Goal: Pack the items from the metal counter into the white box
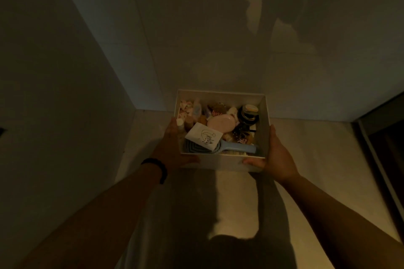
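Two bare forearms reach forward in dim light; the left wrist wears one black band (160, 169). The left hand (175, 148) clasps the left wall of the one open white rectangular box (220, 162), thumb across its near face. The right hand (274, 155) clasps the right wall likewise. The box sits between them above a pale surface (306, 148), near the corner of two plain walls.

Inside, nearest, lies one light blue plastic hairbrush (238, 147), partly under one white packet with a line drawing (204, 136). Behind these sit one pink oval case (220, 123), one dark round jar (249, 112) at the far right, and small pale bottles along the left, too dim to count.
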